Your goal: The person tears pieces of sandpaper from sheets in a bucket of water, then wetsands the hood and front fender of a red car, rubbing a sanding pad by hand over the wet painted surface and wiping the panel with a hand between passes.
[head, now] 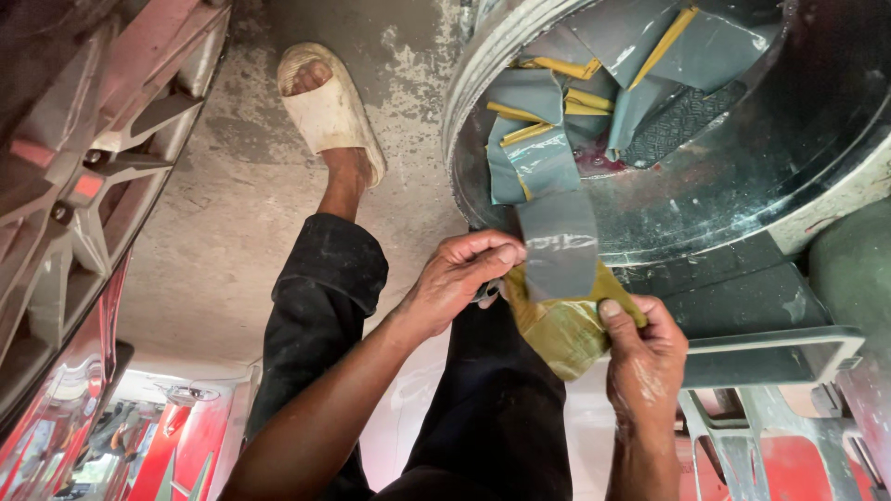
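My left hand (459,274) pinches the edge of a grey strip of tape (559,243) that hangs down from a round metal wheel rim (742,186). My right hand (645,357) grips the yellow-brown backing paper (561,329) just under that strip, thumb on top. The grey strip and the backing come apart between the two hands. Several more grey strips with yellow edges (594,102) are stuck across the inside of the rim.
My leg in dark trousers (325,297) and a pale sandal (329,111) rest on the concrete floor (232,232). A red alloy wheel (83,186) stands at the left. A grey metal frame (770,343) sits under the rim, with red machine parts below.
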